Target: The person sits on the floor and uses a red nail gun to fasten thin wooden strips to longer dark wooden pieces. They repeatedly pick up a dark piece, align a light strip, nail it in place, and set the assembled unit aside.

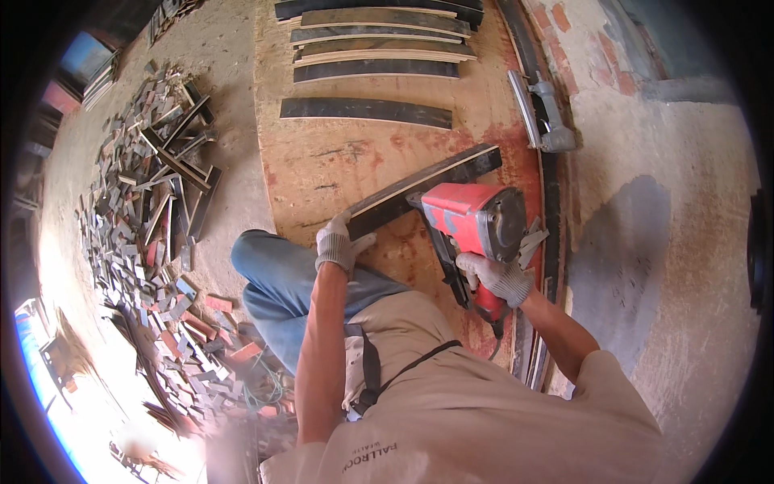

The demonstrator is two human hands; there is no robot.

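My left hand [337,244], in a pale knit glove, is closed round the near end of a dark-faced wooden strip assembly [427,187]. Two strips appear to lie together there, slanting up to the right across the plywood board [322,173]. In my gloved right hand [500,277] is the handle of a red nail gun [463,208] with a black end cap. Its black magazine stands between the strips and my right hand. The gun's nose is by the strips; whether it touches them I cannot tell. A cable or hose leaves the handle's lower end.
More dark wooden strips [375,71] lie stacked at the board's far end, one strip [367,110] apart from them. A second nail gun, grey [544,113], rests at the right edge near the wall [629,137]. Left on the floor spreads a heap of wood offcuts [153,242].
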